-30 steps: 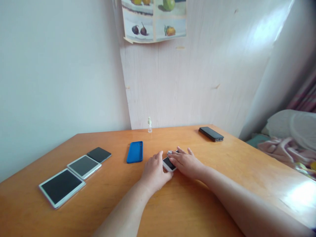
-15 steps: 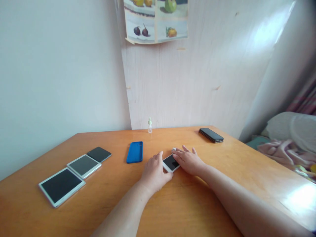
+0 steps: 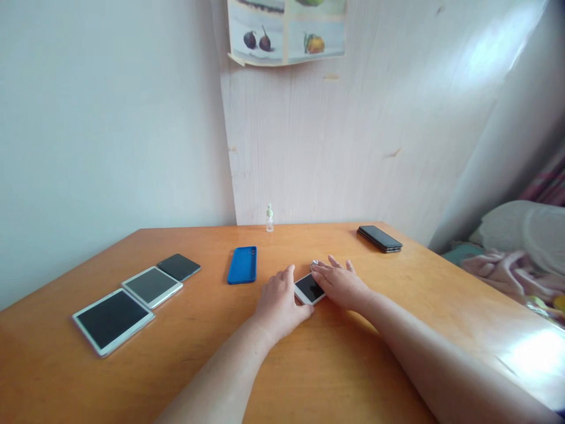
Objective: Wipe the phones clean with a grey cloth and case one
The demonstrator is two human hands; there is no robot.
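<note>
A white-framed smartphone (image 3: 310, 288) with a dark screen lies face up on the wooden table, between my two hands. My left hand (image 3: 282, 300) steadies it, thumb at the near corner and fingers along the left side. Over the phone's far right part rests my right hand (image 3: 339, 284). Its index and middle fingers press a small crumpled white tissue (image 3: 314, 264) at the phone's far end, while the other fingers are raised and spread. Most of the tissue is hidden under those fingers. Left of my left hand lies a blue phone case (image 3: 242, 265), open side up.
On the left lie two white-framed tablets, a nearer tablet (image 3: 112, 319) and a farther tablet (image 3: 152, 287), beside a black phone (image 3: 179, 267). A small clear pump bottle (image 3: 269, 219) stands by the wall. Stacked dark phones (image 3: 379, 238) lie at the table's back right.
The view has tilted slightly downward, so everything on the table sits a little higher in the picture. Both hands keep nearly the same places on the phone.
</note>
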